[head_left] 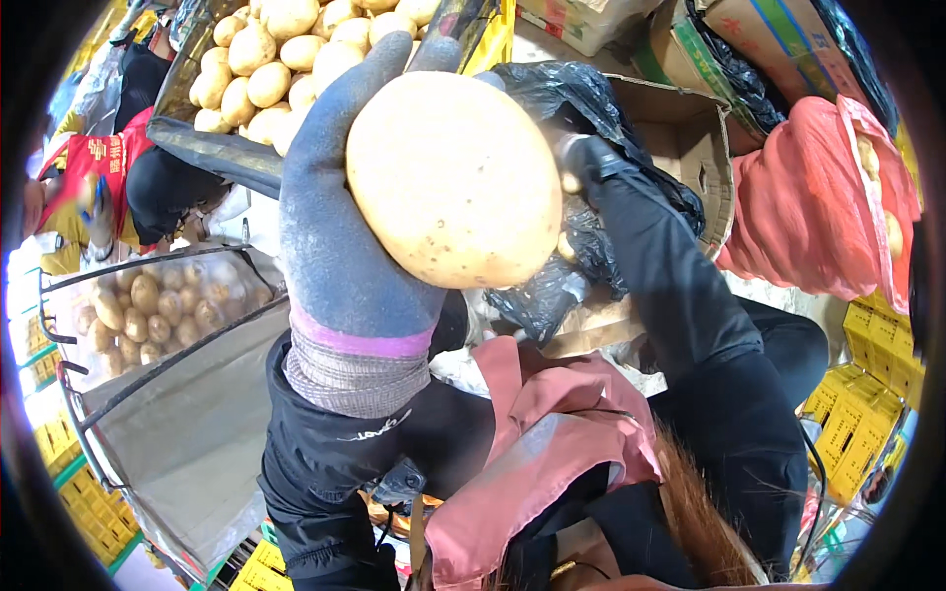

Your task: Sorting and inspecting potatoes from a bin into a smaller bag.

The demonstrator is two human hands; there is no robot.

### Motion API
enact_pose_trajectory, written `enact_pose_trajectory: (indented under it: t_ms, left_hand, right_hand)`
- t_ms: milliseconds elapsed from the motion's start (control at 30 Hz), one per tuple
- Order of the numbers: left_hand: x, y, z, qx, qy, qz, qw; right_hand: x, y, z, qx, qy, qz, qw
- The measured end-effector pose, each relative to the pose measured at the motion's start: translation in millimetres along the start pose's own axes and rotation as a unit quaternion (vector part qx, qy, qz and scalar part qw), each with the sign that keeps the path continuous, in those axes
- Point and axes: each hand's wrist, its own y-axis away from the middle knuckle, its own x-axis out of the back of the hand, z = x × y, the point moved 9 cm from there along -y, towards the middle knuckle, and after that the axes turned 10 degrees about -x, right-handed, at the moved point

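Observation:
My left hand (340,231), in a blue-grey glove with a pink-banded cuff, grips a large pale yellow potato (451,177) close to the camera. My right hand (596,163), in a dark glove, is just right of that potato; its fingers are blurred and partly hidden, so its grip is unclear. Small potatoes and crumpled black plastic (532,310) lie behind and below it, beside an open cardboard box (709,167).
A crate of potatoes (256,64) is above left, a bagged batch (148,315) on a framed holder lower left. A red sack (808,207) and yellow crates (852,433) stand right, cartons (788,39) behind. Another person (113,167) works at the left.

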Motion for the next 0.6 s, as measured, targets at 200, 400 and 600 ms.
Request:
enact_pose_trajectory:
  t_ms: [200, 400, 600]
  left_hand:
    - [-20.0, 12.1, 9.4, -0.088, -0.197, -0.095, 0.972]
    - [-38.6, 32.9, -39.7, 0.119, -0.021, -0.109, 0.987]
    - [-71.5, 81.3, -95.6, 0.2, -0.269, -0.231, 0.913]
  right_hand:
    - [92.6, 142.2, 17.5, -0.047, -0.393, -0.437, 0.808]
    - [174.5, 254.8, 24.5, -0.025, -0.517, -0.591, 0.618]
    - [247.6, 313.2, 20.1, 0.108, -0.618, -0.408, 0.663]
